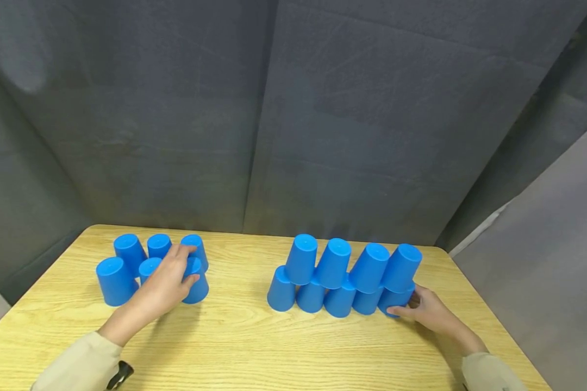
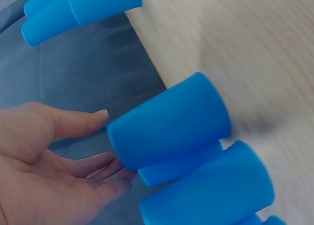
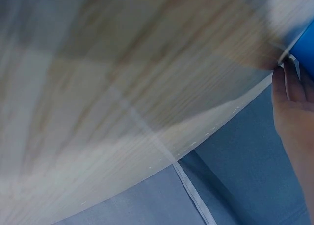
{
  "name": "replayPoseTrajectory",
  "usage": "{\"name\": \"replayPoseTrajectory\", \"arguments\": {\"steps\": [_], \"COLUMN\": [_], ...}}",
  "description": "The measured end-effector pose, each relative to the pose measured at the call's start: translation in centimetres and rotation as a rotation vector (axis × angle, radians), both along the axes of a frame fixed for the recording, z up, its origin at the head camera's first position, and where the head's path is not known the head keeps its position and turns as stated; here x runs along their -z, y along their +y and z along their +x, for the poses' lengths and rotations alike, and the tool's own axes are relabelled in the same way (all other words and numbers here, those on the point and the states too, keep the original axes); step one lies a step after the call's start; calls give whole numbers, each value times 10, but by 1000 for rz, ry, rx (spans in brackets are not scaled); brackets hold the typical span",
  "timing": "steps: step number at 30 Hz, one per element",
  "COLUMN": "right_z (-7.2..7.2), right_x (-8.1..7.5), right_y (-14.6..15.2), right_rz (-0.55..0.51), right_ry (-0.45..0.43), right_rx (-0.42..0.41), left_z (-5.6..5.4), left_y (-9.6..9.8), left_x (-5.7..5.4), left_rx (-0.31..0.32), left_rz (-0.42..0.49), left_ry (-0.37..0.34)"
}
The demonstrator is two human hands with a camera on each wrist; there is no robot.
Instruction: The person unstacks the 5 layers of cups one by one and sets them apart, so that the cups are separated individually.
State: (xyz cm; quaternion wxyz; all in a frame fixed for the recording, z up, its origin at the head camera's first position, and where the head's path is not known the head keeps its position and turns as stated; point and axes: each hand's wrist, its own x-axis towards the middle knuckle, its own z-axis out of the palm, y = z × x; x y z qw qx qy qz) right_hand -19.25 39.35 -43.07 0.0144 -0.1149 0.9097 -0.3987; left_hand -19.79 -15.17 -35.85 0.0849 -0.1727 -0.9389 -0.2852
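Observation:
Upside-down blue cups stand on the table in two groups. At the left, my left hand (image 1: 165,281) reaches over the group, its thumb and fingers spread about the top of the front right cup (image 1: 196,289). In the left wrist view a gap shows between the thumb and that cup (image 2: 169,122), with the other fingers close to its far side. My right hand (image 1: 432,313) holds the bottom cup (image 1: 393,300) at the right end of a two-level row, thumb along its front and fingers round its right side. Directly above it sits an upper cup (image 1: 403,269).
The upper cups (image 1: 335,263) bridge the lower cups (image 1: 310,296) along the row. Behind the left hand stands another cup (image 1: 198,252); more cups (image 1: 114,282) stand left of it. Dark cloth (image 1: 323,136) hangs behind the wooden table (image 1: 239,336).

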Motion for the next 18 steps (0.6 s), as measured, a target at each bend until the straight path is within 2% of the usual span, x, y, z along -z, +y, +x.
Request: {"name": "replayPoseTrajectory", "arguments": {"steps": [9,13,18], "right_z": [0,0,1], "right_x": [0,-1,-2], "right_y": [1,1,0], "right_rz": [2,-2,-6], "right_ry": [1,-1,-1], "right_rx": [2,-2,-8], "left_z": [5,4,-2], "left_y": [21,40,71], "left_x": [-21,-28,-34], "left_rx": [24,50,117], "left_rz": [35,85,153], "left_ry": [26,17,-16]}}
